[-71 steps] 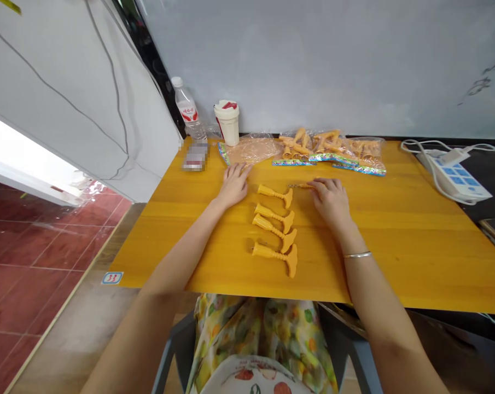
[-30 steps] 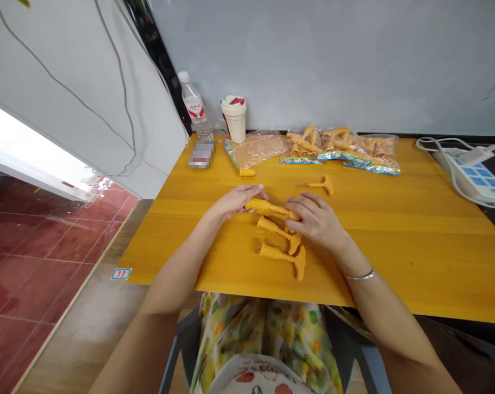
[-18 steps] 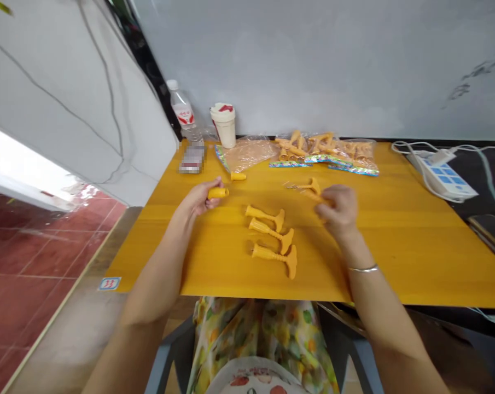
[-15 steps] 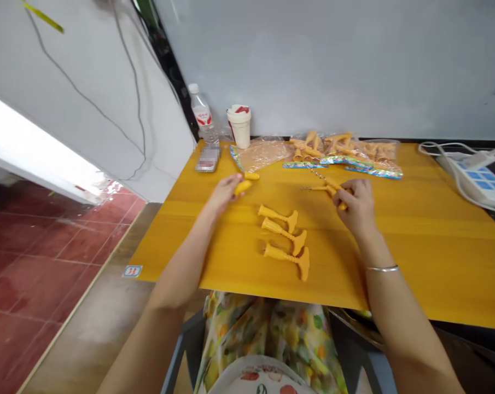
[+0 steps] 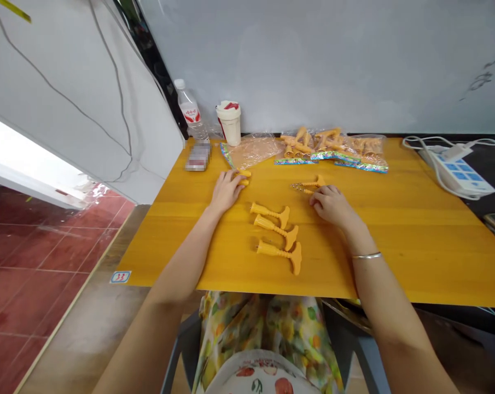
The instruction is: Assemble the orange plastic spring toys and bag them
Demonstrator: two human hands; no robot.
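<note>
My left hand [image 5: 226, 192] is at the left of the table, its fingers closed around a yellow-orange plastic sleeve [image 5: 244, 182]. A second sleeve [image 5: 243, 173] lies just beyond it, partly behind my fingertips. On the right, my right hand [image 5: 334, 206] pinches a corkscrew [image 5: 308, 191] whose handle is hidden under the fingers. Beside that one lies another corkscrew [image 5: 313, 183] with a T-shaped handle and a bare metal spiral pointing left. Between my hands, three sleeved corkscrews lie in a column: the upper [image 5: 271, 213], the middle [image 5: 277, 231] and the lower [image 5: 280, 251].
Clear bags of orange corkscrew parts [image 5: 298, 145] line the back edge, next to a flat plastic bag [image 5: 257, 150]. A bottle [image 5: 190, 112], a lidded cup [image 5: 229, 123] and a blurred flat object [image 5: 198, 157] stand or lie back left. A power strip [image 5: 460, 172] with cables is far right.
Both hands have come down to the table surface. My right hand has lowered the two bare corkscrews, and one now lies apart from the fingers. My left hand has set down the sleeves side by side.
</note>
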